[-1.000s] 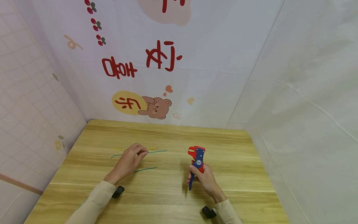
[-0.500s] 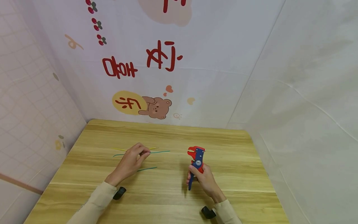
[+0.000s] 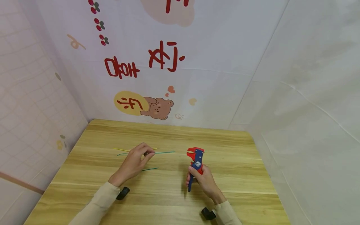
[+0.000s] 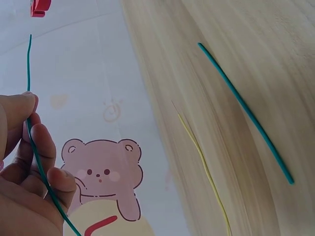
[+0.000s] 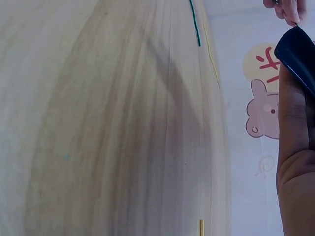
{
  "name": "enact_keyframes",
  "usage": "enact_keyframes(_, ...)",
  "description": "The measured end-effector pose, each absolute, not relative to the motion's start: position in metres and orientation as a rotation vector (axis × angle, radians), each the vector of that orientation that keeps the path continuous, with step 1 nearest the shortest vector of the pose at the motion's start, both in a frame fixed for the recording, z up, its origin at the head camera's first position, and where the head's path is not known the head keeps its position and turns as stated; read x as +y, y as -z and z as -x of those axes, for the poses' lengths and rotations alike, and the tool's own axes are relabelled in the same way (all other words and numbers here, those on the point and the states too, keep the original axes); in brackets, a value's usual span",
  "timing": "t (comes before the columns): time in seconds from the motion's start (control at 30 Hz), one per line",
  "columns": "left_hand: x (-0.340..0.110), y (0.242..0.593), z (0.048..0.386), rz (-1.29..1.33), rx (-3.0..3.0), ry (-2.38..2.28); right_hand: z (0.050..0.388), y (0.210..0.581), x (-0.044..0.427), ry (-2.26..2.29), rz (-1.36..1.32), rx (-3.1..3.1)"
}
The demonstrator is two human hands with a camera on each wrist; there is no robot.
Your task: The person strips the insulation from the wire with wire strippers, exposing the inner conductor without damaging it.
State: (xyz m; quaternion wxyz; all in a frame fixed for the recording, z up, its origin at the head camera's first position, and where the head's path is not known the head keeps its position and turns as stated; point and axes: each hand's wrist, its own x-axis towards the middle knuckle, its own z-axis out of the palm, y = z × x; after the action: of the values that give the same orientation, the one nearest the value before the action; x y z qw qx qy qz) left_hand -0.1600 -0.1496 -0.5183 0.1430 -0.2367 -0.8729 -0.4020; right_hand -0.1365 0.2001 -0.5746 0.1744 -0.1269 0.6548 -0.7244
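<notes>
My left hand (image 3: 134, 162) pinches a green wire (image 3: 166, 152) between thumb and fingertips, raised off the table. In the left wrist view the wire's tip points up toward the red end of the wire stripper, with a gap between them. My right hand (image 3: 206, 182) grips the blue and red wire stripper (image 3: 198, 160) upright by its handles, its notched red mouth facing left. A second green wire (image 4: 246, 109) lies on the table below the left hand. A yellow wire (image 4: 204, 162) with a thin bare end lies farther back, partly hidden by the left hand in the head view.
The wooden table (image 3: 239, 175) meets printed cloth walls at its back and sides. A small yellow piece (image 5: 202, 228) lies at the bottom of the right wrist view. Black camera mounts (image 3: 123, 193) sit at both wrists.
My left hand has moved slightly right with the green wire, toward the wire stripper. The stripper has shifted a little left in the right hand.
</notes>
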Motion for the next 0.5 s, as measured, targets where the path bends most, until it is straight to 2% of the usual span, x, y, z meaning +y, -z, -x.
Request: enact_keyframes(0.5, -0.136, 0.513, 0.163, 0.767, -2.447, 1.157, 0.135, 0.573, 0.193, 2.014, 0.39, 1.856)
